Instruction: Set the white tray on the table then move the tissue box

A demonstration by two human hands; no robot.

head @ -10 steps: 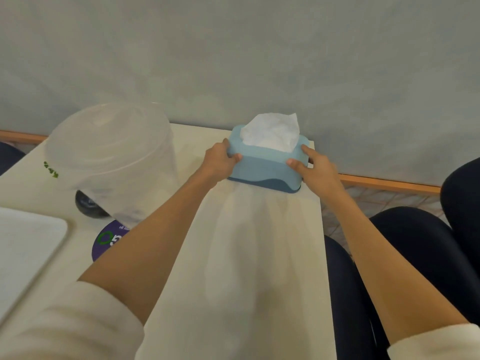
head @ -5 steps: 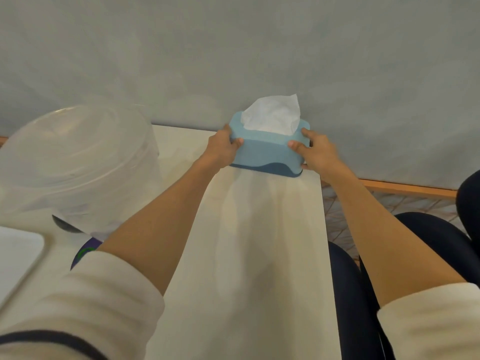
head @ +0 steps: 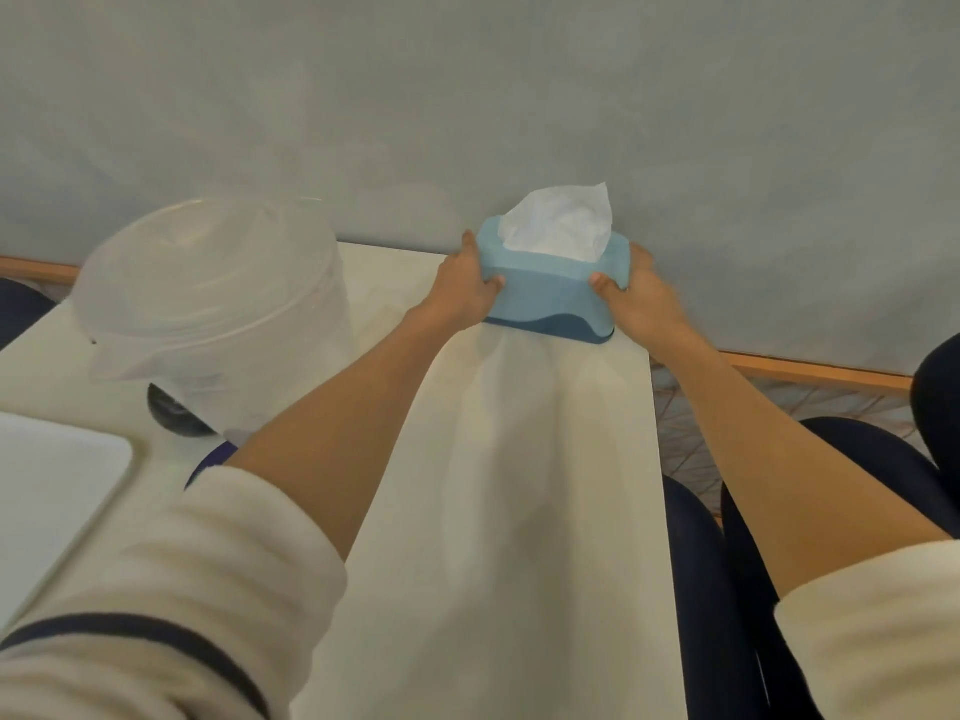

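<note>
A light blue tissue box (head: 545,298) with a darker blue base and a white tissue sticking out of its top sits at the far right corner of the cream table (head: 519,511), against the grey wall. My left hand (head: 465,293) grips its left end and my right hand (head: 641,298) grips its right end. The white tray (head: 47,491) lies flat on the table at the left edge of the view, partly cut off.
A large translucent plastic container (head: 208,309) stands on the table left of the box, over a dark round object (head: 174,415). A purple disc (head: 208,462) peeks out by my left sleeve. Dark chairs (head: 831,511) stand to the right of the table's edge.
Both hands have stayed on the tissue box and pushed it back toward the wall at the table's far right corner. The view has shifted slightly.
</note>
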